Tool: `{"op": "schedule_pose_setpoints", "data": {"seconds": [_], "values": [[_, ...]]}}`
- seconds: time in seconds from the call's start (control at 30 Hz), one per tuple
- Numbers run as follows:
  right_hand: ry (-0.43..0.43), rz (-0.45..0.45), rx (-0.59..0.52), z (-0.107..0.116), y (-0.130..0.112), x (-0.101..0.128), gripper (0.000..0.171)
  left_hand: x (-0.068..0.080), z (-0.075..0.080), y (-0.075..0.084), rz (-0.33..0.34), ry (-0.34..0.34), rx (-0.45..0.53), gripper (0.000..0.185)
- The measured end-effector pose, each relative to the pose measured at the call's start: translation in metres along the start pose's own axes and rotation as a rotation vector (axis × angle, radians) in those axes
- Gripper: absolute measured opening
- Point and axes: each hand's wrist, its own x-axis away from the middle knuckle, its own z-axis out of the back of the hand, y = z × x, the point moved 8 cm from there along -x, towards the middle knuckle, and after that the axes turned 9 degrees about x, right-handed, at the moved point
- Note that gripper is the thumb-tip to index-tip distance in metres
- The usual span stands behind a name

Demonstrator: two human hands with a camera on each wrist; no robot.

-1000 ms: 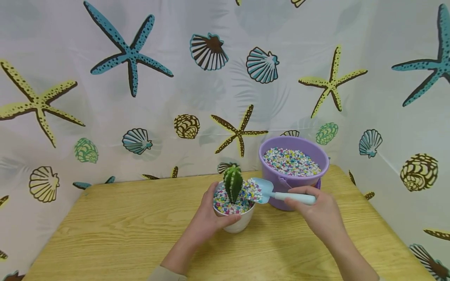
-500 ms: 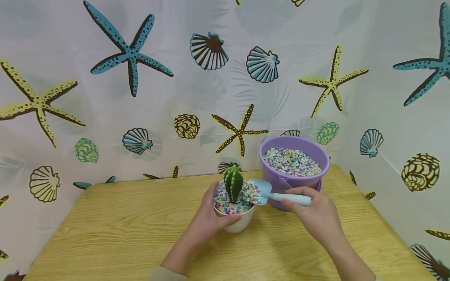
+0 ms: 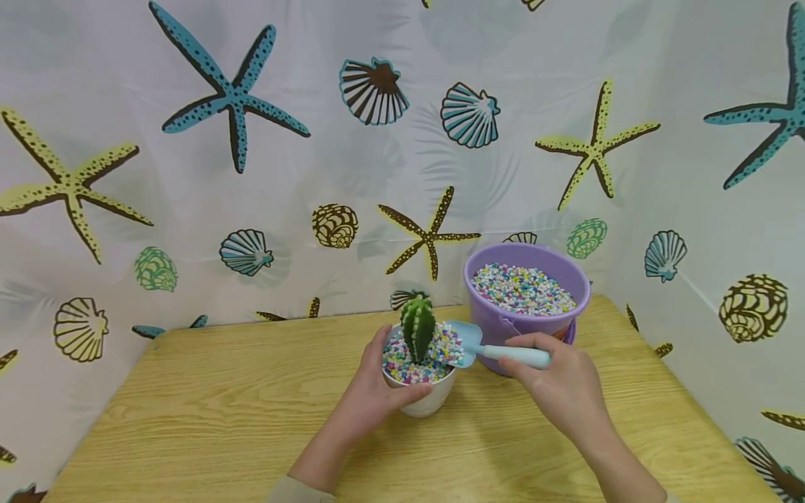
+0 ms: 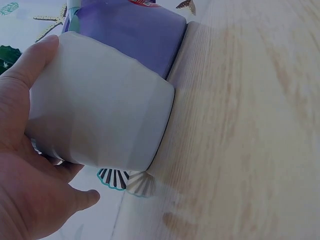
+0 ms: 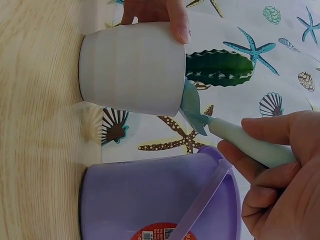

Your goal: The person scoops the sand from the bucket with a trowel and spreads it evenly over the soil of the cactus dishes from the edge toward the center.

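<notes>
A white pot point(image 3: 423, 404) stands on the table, full of small multicoloured pebbles point(image 3: 402, 367) around a green cactus point(image 3: 418, 328). My left hand point(image 3: 374, 391) grips the pot from its left side, thumb across the front near the rim; the left wrist view shows the pot's side point(image 4: 100, 105). With my right hand point(image 3: 566, 384) I hold a light blue trowel by its pale handle point(image 3: 518, 355). The trowel's blade point(image 3: 467, 339) bears pebbles and tips toward the cactus at the pot's right rim. In the right wrist view the blade point(image 5: 191, 107) meets that rim.
Behind and right of the pot stands a purple bucket point(image 3: 481, 311), holding many of the same pebbles point(image 3: 522, 290). Its handle point(image 5: 200, 200) hangs down its side. A wooden table point(image 3: 239, 405) lies below; a curtain with starfish and shells point(image 3: 283, 175) hangs behind.
My right hand has shifted slightly left with the trowel, and its blade has moved a little further over the pot. The left hand and pot have stayed in place.
</notes>
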Motion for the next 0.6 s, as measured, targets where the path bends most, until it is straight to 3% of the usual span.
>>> {"op": "schedule_pose_setpoints", "data": {"seconds": [0.6], "values": [[0.062, 0.074, 0.072, 0.0035, -0.0063, 0.0025, 0.021, 0.0038, -0.0016, 0.0023, 0.002, 0.050, 0.042, 0.120]]}}
